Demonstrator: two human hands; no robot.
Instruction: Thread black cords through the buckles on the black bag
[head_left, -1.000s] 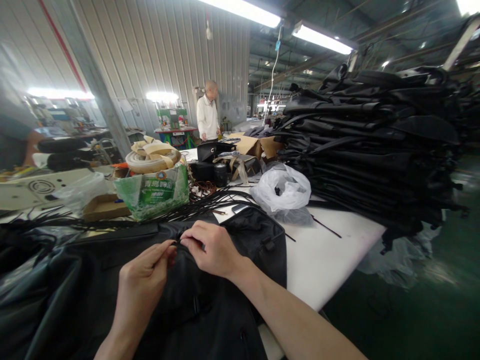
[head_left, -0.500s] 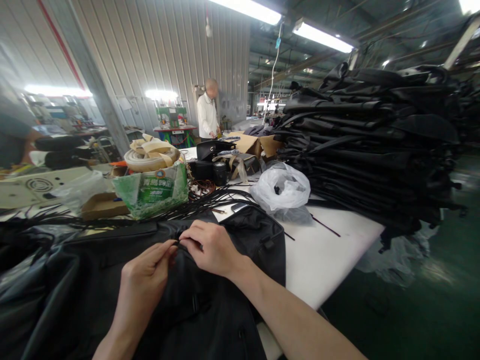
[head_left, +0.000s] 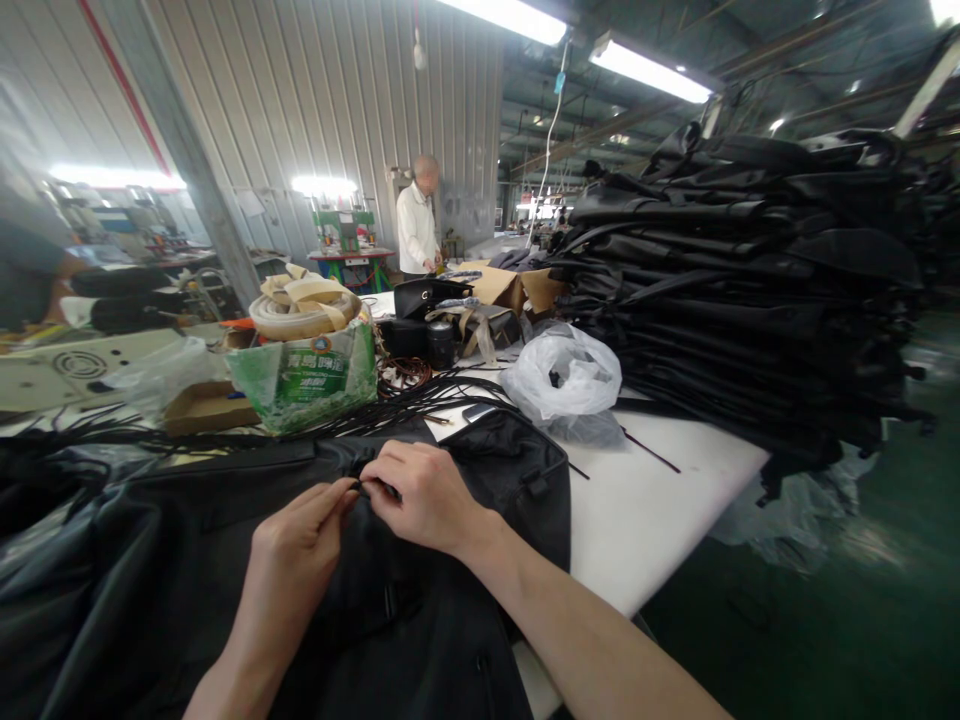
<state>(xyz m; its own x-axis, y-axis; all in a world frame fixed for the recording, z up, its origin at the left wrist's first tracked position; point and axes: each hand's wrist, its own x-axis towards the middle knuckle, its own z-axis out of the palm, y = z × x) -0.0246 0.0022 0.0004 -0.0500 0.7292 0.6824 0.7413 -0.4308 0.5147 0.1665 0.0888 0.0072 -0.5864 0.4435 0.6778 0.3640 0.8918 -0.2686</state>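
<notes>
A large black bag [head_left: 420, 620] of smooth fabric lies across the table in front of me. Near its upper middle, my left hand [head_left: 304, 540] pinches a small black piece between thumb and forefinger. My right hand [head_left: 424, 495] is closed beside it, its fingertips almost meeting the left ones at the same spot. What exactly sits between the fingertips is too small and dark to make out. A zipper pull [head_left: 389, 602] shows on the bag below my hands.
A tall stack of black bags [head_left: 750, 270] rises at the right. Behind my work lie a green carton [head_left: 307, 380] with webbing rolls [head_left: 304, 308], black cords [head_left: 420, 405] and a clear plastic bag [head_left: 562, 375]. A person in white [head_left: 417, 225] stands farther back.
Both hands stay at the same spot on the bag, fingertips together. The left hand has shifted very slightly right; otherwise the view moves only a little.
</notes>
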